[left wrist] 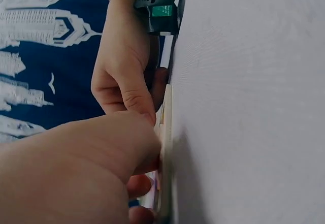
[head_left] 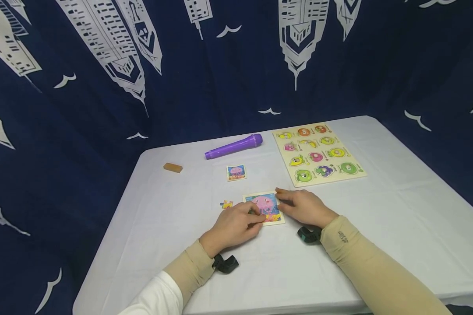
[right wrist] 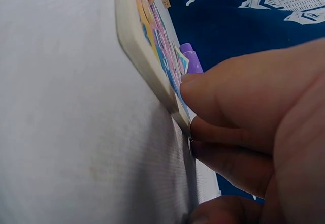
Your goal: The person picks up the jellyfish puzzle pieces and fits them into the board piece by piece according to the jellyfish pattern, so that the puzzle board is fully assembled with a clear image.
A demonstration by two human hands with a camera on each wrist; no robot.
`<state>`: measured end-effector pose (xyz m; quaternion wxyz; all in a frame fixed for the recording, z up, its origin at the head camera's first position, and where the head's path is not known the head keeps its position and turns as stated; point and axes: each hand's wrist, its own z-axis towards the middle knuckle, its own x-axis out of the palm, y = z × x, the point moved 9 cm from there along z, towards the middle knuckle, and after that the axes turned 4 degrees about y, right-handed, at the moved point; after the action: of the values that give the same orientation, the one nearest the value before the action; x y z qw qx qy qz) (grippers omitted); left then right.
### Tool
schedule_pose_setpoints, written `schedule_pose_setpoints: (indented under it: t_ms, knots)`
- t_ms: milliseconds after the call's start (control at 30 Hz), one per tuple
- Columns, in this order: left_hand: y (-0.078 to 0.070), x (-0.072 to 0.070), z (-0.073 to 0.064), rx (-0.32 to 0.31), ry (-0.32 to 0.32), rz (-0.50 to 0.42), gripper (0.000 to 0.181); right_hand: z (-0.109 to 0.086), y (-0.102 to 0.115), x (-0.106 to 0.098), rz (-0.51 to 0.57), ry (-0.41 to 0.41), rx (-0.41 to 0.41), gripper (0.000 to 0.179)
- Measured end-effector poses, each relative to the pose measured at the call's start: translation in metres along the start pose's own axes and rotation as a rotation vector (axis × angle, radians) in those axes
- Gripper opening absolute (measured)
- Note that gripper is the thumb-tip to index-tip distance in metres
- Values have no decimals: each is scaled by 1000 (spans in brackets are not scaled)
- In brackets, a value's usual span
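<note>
A small jigsaw puzzle with a pink octopus, blue water and a pale frame lies near the table's middle. My left hand reaches over its lower left; thumb and forefinger come together there on a puzzle piece, which the fingers mostly cover. My right hand holds the frame's right edge. In the right wrist view the thumb rests on the top rim while the other fingers lie along the side. A loose yellow and blue jigsaw piece lies just left of the frame, by the left hand's knuckles.
Beyond the puzzle lies a small octopus picture card. A purple toy microphone is behind that, with a brown block to the left. A wooden fruit puzzle board occupies the back right of the white-covered table.
</note>
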<state>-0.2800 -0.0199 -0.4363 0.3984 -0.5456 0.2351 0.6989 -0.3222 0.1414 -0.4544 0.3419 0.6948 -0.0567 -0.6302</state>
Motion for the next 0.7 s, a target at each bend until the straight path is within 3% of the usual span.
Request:
schedule_pose_setpoints:
  t_ms: [233, 433, 533, 600, 700]
  knots:
    - [9, 7, -1, -98, 100, -40, 28, 0, -2, 0, -4, 6, 5, 47]
    - [10, 7, -2, -115, 122, -55, 28, 1, -2, 0, -1, 9, 8, 46]
    - [12, 5, -2, -111, 108, -59, 28, 1, -3, 1, 1, 7, 9, 46]
    - [19, 0, -3, -146, 73, -82, 28, 2, -3, 1, -2, 6, 10, 46]
    - [45, -15, -7, -302, -21, -97, 24, 2, -2, 1, -10, 8, 8, 46]
